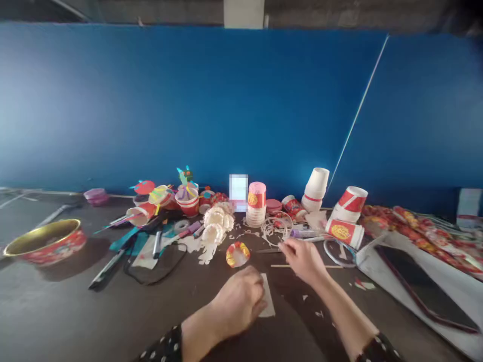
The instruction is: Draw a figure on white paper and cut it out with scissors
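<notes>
Left grip (237,296) curls closed, its fingers pressed down against a paper strip (268,304), though whether it pinches the strip I cannot tell. Right grip (302,260) is loosely bunched over a wooden stick (332,266), with nothing clearly held. The strip lies flat on the dark tabletop (113,322), touching the left grip, its long axis running away from the person and leaning slightly left. A blue wall (188,100) rises behind. Beyond the hands sit stacked paper cups (255,211), cut paper flowers (214,226), a small paper ring (237,254), a red bowl (45,242) and a red-printed cup (344,233) on its side.
</notes>
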### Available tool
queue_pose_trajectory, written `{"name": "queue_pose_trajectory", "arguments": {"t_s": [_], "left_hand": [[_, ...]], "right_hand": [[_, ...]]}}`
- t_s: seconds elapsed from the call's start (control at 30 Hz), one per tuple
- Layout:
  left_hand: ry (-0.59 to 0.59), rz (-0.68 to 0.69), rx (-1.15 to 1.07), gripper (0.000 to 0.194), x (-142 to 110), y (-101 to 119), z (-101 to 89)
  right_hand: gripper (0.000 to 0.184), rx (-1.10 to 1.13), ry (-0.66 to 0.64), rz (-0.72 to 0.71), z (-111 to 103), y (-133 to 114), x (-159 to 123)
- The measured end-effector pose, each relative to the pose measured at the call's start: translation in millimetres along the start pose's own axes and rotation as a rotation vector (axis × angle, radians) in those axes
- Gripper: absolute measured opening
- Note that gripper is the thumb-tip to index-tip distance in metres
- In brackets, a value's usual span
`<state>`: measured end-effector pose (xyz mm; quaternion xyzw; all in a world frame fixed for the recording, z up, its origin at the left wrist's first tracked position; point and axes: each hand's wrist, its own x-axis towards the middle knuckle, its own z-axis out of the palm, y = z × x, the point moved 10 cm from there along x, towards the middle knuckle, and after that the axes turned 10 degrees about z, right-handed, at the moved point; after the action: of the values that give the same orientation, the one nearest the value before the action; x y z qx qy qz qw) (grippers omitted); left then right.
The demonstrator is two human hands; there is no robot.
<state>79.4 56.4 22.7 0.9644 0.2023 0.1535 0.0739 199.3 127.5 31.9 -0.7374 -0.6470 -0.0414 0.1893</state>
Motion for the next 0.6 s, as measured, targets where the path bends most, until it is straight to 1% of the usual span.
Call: {"name": "queue_pose_trajectory", "arguments": {"t_s": [0.13,0.17,0.23,0.3,0.4,0.5,0.6], "left_hand": [[-0.009,0.017,-0.001,0.026,0.6,3.7,2.7],[-0.012,0.018,0.006,0.026,0.7,4.8,3.3],[-0.02,0.016,0.021,0.025,0.5,7.5,4.6],[-0.027,0.013,0.036,0.024,0.0,10.6,6.0],[-0.039,0.0,0.05,0.022,-1.9,14.1,9.4],[-0.049,-0.029,0.051,0.024,-5.6,14.3,14.5],[-0.037,-0.05,0.036,0.029,-9.4,13.8,19.3]], "right_hand": [[0.025,-0.067,0.067,0.144,-13.7,43.9,16.1],[0.025,-0.083,0.073,0.164,-14.9,52.1,18.3],[0.031,-0.111,0.064,0.164,-13.2,62.2,20.5],[0.038,-0.135,0.038,0.154,-7.9,67.6,20.8],[0.043,-0.162,0.015,0.138,-1.0,69.0,20.1],[0.044,-0.178,-0.003,0.118,3.0,66.2,20.4],[0.041,-0.184,-0.019,0.113,4.5,64.6,21.7]]}}
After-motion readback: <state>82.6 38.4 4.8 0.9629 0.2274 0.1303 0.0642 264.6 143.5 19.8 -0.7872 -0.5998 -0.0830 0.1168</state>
